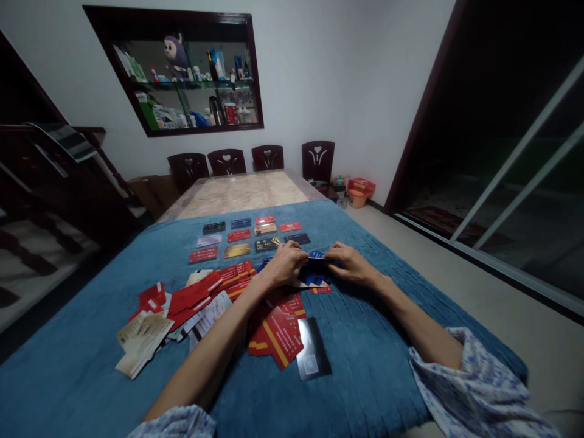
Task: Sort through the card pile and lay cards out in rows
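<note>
Taking the hands as the clock's center, pale paper slips (145, 340) lie at eight o'clock on the blue cloth (365, 340) over the tabletop (246, 190). Next, overlapping red sleeves (194, 299) spread toward half past eight, and rows of cards (239, 235) sit at ten. A fan of red sleeves (278, 337) rests at seven. The left hand (289, 263) pinches the left end of a dark flat piece (318, 260), probably a card, though it shows almost edge-on in dim light. Below it are blue-patterned cards (314, 280); a black-and-silver card (314, 353) lies at six. The right hand (350, 263) grips the dark piece's right end.
</note>
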The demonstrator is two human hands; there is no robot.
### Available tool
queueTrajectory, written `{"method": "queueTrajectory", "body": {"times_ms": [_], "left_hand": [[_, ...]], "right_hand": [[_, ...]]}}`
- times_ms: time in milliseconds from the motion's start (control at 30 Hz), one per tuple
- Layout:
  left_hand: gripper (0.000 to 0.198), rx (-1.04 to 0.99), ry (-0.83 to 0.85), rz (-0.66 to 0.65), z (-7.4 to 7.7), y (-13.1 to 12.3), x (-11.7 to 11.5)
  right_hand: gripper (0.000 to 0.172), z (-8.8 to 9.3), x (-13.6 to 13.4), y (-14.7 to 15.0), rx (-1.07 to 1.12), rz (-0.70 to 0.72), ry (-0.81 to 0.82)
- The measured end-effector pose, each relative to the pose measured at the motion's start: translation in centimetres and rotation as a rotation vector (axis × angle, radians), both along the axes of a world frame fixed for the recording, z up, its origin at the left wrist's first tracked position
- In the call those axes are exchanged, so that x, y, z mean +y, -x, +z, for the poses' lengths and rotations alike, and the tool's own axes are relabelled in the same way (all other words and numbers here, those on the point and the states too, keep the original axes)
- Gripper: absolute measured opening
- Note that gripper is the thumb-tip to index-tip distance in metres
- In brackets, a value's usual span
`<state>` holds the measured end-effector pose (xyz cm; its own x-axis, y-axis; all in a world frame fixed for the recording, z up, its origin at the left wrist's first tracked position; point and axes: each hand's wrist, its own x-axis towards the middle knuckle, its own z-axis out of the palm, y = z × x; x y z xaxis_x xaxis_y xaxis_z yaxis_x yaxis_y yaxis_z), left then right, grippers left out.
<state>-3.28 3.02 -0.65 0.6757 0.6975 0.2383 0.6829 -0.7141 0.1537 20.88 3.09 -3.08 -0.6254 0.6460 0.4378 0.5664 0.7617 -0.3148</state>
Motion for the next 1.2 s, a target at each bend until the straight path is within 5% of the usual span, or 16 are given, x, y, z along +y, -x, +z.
{"method": "queueTrajectory", "body": {"times_ms": [500, 1200], "left_hand": [[0.056, -0.093, -0.002, 0.083, -0.5, -0.5, -0.5], [0.056, 0.044, -0.029, 0.242, -0.1, -1.5, -2.1]], "right_hand": [[0.038, -1.1, 0.2, 0.4, 0.034, -0.106, -0.016], [0.043, -1.5, 0.0, 1.0, 0.036, -0.246, -0.089]]}}
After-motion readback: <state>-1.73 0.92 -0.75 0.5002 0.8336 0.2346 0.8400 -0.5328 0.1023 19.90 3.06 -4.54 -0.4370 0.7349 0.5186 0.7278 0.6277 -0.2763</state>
